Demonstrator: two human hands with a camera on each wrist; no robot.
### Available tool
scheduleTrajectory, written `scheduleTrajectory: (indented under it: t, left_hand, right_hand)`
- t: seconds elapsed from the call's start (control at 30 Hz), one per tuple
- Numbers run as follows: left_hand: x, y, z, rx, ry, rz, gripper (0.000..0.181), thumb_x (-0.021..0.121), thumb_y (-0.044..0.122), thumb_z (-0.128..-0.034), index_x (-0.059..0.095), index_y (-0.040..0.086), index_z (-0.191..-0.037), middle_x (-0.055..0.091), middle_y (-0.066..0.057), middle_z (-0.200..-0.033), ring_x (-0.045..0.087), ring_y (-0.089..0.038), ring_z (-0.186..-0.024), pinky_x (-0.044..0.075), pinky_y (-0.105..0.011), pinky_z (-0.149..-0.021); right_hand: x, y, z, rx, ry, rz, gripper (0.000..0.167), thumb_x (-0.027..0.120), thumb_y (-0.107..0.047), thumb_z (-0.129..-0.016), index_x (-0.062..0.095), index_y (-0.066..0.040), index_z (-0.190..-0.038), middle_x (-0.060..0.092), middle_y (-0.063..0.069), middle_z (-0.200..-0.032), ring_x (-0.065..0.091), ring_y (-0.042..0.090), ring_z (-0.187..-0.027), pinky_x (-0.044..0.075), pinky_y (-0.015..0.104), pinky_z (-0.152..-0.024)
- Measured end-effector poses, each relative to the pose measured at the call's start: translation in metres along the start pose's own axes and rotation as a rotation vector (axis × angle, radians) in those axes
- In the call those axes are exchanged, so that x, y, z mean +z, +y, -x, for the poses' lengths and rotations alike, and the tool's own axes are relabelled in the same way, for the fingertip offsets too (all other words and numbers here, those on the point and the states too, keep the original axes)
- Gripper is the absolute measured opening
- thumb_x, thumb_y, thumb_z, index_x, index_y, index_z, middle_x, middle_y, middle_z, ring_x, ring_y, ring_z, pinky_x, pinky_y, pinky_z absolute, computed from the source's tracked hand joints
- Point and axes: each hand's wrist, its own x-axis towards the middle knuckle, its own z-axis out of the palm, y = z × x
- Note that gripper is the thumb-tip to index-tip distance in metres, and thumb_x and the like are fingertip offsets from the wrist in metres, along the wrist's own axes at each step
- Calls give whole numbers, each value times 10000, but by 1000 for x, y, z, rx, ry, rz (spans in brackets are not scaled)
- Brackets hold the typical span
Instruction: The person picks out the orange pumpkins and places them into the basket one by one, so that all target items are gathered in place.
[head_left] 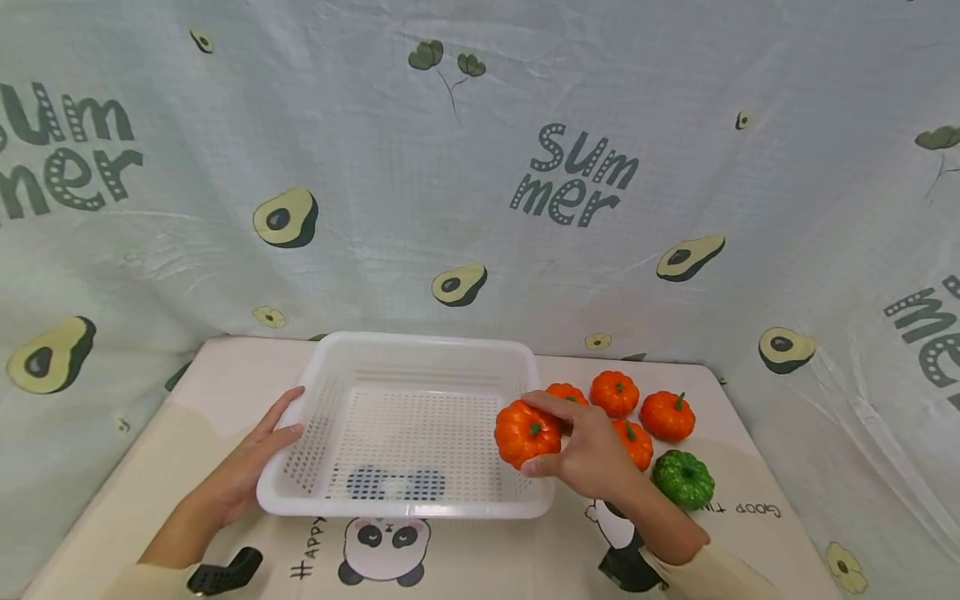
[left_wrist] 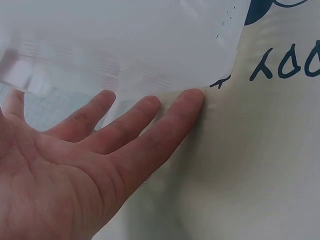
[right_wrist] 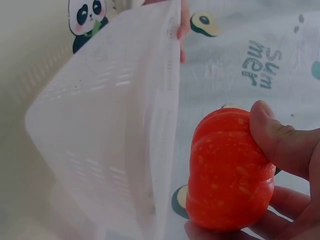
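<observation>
Here, gripping a pumpkin (head_left: 517, 437) between thumb and fingers of the right hand (head_left: 600, 454), probably securing its round sides, while resting the left hand (head_left: 251, 462), spread-fingered, against the basket (head_left: 408, 508) between both sets of fingers, presumably steadying it.

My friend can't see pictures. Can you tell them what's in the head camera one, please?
A person's right grip holds an orange pumpkin by the right end of a white basket; the left grip is at its left edge. Four more orange pumpkins and a green one sit to the right on a table, before a cloth printed with avocados.
</observation>
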Motion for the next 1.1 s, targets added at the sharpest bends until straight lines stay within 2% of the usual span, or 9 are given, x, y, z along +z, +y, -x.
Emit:
scheduleTrajectory:
  t: [0.1,0.33,0.63,0.8,1.1]
  left_hand:
    - [0,1,-3,1,-5,-10,663,362,375,-1132,-47,446,-1649,96,-216,-1716,523,-185,-1239,535,-388,-928]
    - [-1,2,-2,-7,0,5,669,374,371,-1129,-39,446,-1650,85,-229,-1724,514,-255,-1291,536,-405,-938]
    - [1,2,-1,1,6,-9,682,379,381,-1127,-50,432,-1655,74,-236,-1730,482,-302,-1344,534,-415,-953]
    - [1,2,-2,1,13,-17,678,382,391,-1126,-39,432,-1656,80,-231,-1732,469,-323,-1359,533,-409,-952]
    - [2,1,-2,-10,12,-16,682,378,395,-1126,-52,441,-1654,59,-229,-1735,426,-368,-1401,536,-424,-963]
  right_hand:
    - [0,-4,-6,-7,-12,5,728,959,-192,-706,685,-217,-1380,686,22,-1394,619,275,-1233,554,493,-1018]
    - [7,-13,-16,-42,-59,-26,761,954,-136,-706,662,-162,-1408,648,54,-1464,628,307,-1285,560,497,-1038]
    - [15,-27,-28,-62,-86,-6,729,964,-167,-698,689,-199,-1373,708,-5,-1363,660,244,-1188,590,421,-967]
    - [19,-35,-34,-102,-120,-13,722,963,-167,-703,688,-165,-1371,722,3,-1322,659,231,-1150,590,396,-942]
    - [32,-44,-46,-120,-165,15,722,959,-186,-715,680,-167,-1381,717,-13,-1328,635,219,-1181,590,414,-961]
